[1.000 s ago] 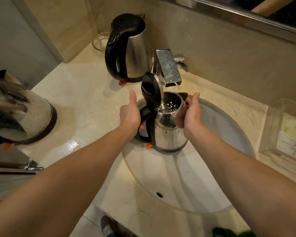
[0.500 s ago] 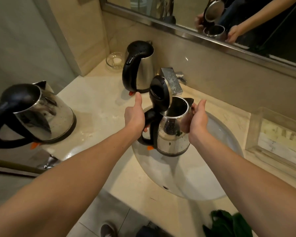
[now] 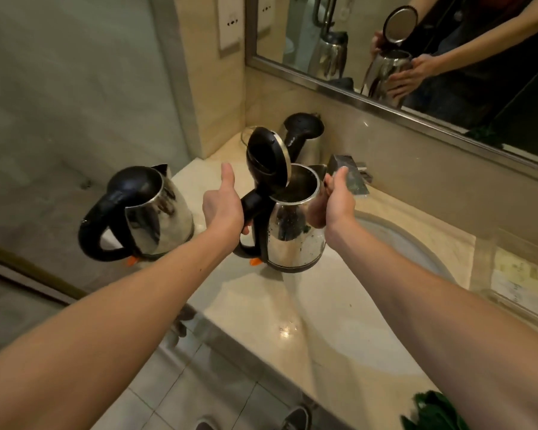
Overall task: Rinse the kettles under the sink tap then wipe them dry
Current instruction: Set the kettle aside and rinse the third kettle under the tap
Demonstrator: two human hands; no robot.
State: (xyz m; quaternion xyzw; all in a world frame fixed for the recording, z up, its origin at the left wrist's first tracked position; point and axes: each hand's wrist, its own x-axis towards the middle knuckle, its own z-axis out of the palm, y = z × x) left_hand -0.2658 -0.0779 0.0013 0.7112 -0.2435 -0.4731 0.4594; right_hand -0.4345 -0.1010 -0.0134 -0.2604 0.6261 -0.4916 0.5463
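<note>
- Your left hand (image 3: 222,209) grasps the black handle of the stainless steel kettle (image 3: 295,234); the fingers are curled round it and the thumb points straight up.
- Your right hand (image 3: 336,206) cups the opposite side of the body, with the thumb near the rim.
- The kettle is at frame centre, upright, above the beige stone counter (image 3: 311,308), left of the white oval basin (image 3: 413,243).
- Its hinged black lid (image 3: 266,159) stands open. Droplets speckle the shell.
- A second lidded steel kettle (image 3: 159,215) stands to the left, a third (image 3: 305,138) behind.
</note>
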